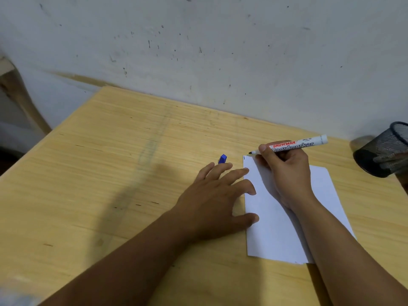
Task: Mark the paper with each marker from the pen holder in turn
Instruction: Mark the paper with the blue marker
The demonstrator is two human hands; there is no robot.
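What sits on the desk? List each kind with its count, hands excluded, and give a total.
Marker: 1
Blue cap: 1
Paper sheet: 1
Mesh pen holder: 1
Total: 4

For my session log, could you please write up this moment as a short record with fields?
surface: wooden table against a white wall
paper: white sheet lying flat, one short dark stroke at its far left corner
right hand: holds an uncapped board marker, tip just beyond that corner
left hand: open, fingers spread, fingertips at the paper's left edge
cap: blue cap on the table beyond the left hand
pen holder: black mesh cup at the right edge, contents unclear
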